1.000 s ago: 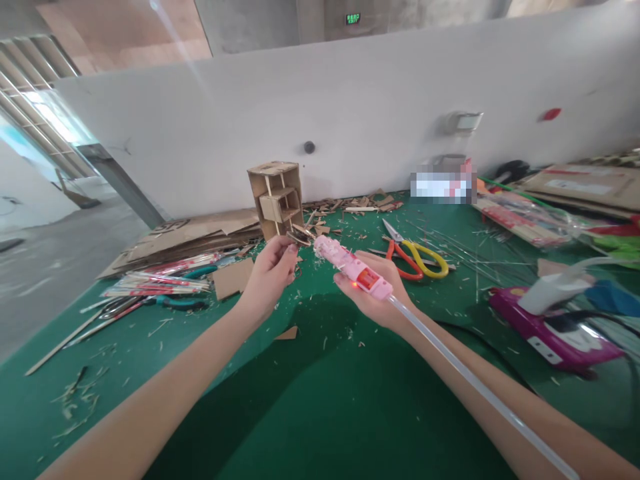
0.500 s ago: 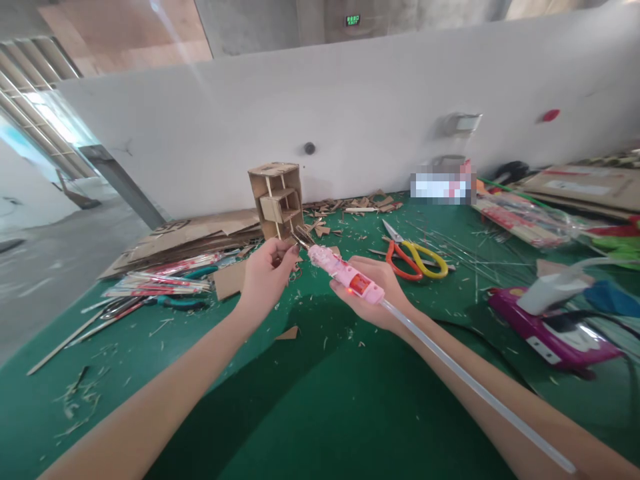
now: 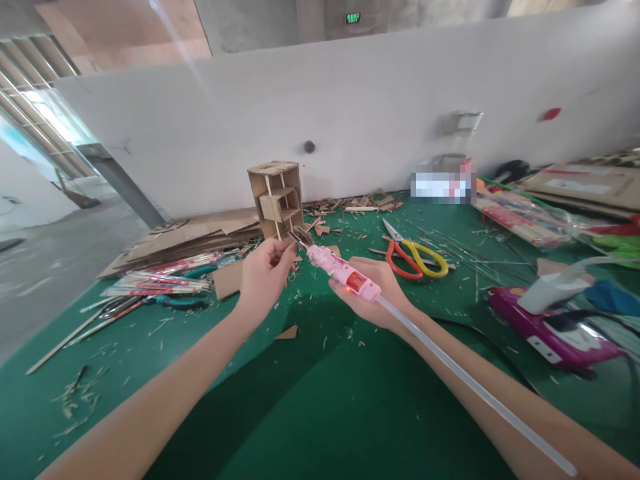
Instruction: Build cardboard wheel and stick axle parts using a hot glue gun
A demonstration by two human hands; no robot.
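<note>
My right hand (image 3: 384,297) is wrapped round a pink hot glue gun (image 3: 333,267), a small red light glowing on its side. A long translucent glue stick (image 3: 450,363) runs out of its back end over my right forearm. My left hand (image 3: 264,272) is closed in a pinch just left of the glue gun's metal tip. What its fingertips hold is too small and too hidden to make out. Directly behind my fingers stands a small cardboard shelf tower (image 3: 277,193) with thin stick supports, upright; its lower part is partly covered by my left hand.
Orange-and-yellow scissors (image 3: 415,257) lie right of my hands. Pliers (image 3: 175,303) and bundled sticks (image 3: 160,281) lie to the left. A purple power strip (image 3: 550,330) with cords sits at right. Cardboard scraps (image 3: 360,205) litter the green table (image 3: 305,413) before a white partition (image 3: 360,100).
The glue gun and its tip have shifted slightly left, nearer my left fingertips. My left hand and the cardboard tower stay almost where they were.
</note>
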